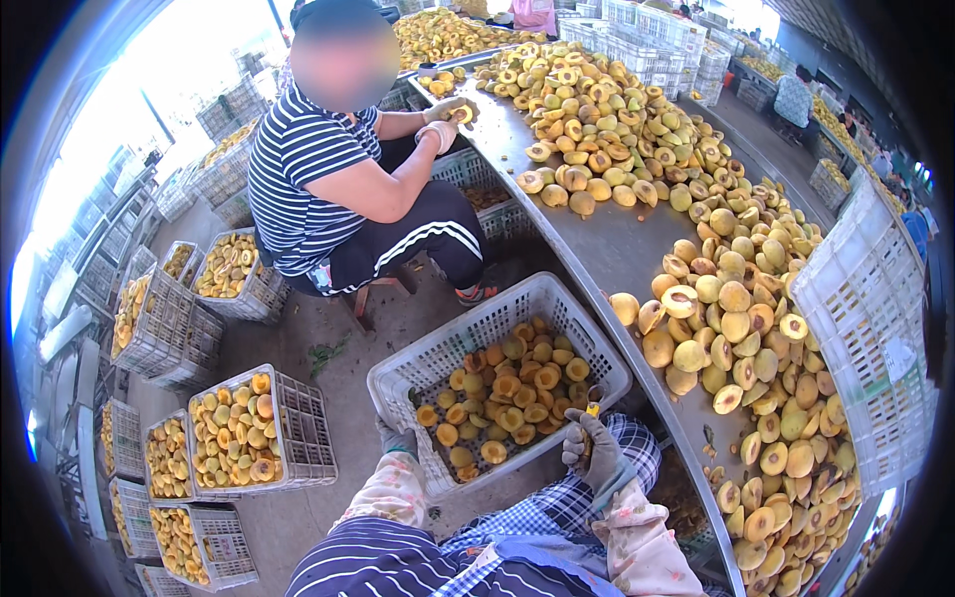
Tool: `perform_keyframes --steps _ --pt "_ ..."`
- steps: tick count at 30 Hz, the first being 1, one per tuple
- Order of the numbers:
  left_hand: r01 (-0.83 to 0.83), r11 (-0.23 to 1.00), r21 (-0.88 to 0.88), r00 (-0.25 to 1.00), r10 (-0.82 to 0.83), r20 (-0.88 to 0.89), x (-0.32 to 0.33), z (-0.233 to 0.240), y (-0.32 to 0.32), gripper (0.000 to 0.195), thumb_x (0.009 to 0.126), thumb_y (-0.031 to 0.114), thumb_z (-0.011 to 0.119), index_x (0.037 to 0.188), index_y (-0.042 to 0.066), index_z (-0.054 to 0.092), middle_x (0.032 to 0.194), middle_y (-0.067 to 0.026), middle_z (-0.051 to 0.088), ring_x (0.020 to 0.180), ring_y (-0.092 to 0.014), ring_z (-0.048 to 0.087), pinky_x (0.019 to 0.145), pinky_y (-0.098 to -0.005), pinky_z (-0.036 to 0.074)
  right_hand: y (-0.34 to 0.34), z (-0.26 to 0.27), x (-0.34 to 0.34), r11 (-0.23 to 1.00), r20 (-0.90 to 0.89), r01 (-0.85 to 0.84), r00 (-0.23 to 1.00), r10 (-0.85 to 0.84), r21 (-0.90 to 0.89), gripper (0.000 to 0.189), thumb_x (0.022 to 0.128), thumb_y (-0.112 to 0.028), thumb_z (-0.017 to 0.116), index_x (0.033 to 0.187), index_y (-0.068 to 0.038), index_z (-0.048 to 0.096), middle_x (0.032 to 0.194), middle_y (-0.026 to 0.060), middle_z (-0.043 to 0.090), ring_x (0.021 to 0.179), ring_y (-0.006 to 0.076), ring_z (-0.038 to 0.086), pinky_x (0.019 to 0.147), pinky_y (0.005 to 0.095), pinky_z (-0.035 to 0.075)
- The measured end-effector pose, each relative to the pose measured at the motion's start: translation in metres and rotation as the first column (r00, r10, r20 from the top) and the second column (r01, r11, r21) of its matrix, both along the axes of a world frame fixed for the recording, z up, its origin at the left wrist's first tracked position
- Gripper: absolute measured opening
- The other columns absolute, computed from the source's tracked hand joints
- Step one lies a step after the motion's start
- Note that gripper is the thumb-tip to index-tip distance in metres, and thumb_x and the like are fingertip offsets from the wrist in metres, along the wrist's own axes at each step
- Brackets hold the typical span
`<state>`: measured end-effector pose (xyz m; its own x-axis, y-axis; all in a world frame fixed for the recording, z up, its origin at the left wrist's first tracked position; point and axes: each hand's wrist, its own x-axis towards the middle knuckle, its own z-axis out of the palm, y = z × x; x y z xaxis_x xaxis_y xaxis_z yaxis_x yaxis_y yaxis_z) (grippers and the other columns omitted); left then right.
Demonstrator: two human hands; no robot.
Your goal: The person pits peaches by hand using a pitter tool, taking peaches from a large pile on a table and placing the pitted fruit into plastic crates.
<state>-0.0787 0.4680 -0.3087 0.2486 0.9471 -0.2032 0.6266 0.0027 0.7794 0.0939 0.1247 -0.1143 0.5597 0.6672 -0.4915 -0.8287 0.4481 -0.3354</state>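
A white plastic crate [477, 489] stands tilted in front of me, partly filled with pitted yellow fruit halves [515, 380]. At its near left corner, my left hand [398, 439], in a grey glove, is against the crate's rim; whether its fingers grip the rim is hard to tell. My right hand [597, 451], also gloved in grey, is closed around the yellow handle of a small pitting tool [593, 410], whose metal loop points up near the crate's right side. Many fruit halves [735, 295] are heaped on the metal table [623, 257] to the right.
A co-worker [321, 172] in a striped shirt sits on a low stool [362, 302] at the table, holding a fruit half [462, 114]. Full crates [306, 433] stand on the floor at left. An upright white crate [865, 336] borders the table's right side. The metal table edge [597, 298] runs close by my right.
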Motion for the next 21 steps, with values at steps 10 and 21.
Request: perform_keyframes --steps 10,21 --pt "-0.009 1.0 0.029 0.999 0.01 -0.05 -0.005 -0.018 0.003 0.083 0.072 0.016 0.062 0.142 0.021 0.018 0.115 -0.0197 0.056 0.103 -0.035 0.058 0.089 -0.0386 0.046 0.0 -0.004 0.0 1.0 0.011 -0.002 1.0 0.002 -0.006 0.028 0.094 -0.026 0.049 0.112 -0.005 0.047 0.067 -0.0014 0.044 0.056 0.0087 0.042 0.05 0.0225 0.037" --pt "-0.028 0.996 -0.082 0.999 0.031 0.033 -0.014 -0.041 0.001 0.071 0.068 0.012 0.064 0.133 0.009 0.035 0.114 -0.0169 0.056 0.098 -0.03 0.059 0.086 -0.0362 0.047 -0.006 -0.006 0.001 0.999 -0.02 0.016 1.0 -0.017 -0.039 0.027 0.095 -0.025 0.046 0.113 -0.005 0.046 0.068 -0.0013 0.045 0.055 0.0086 0.042 0.052 0.0234 0.038"
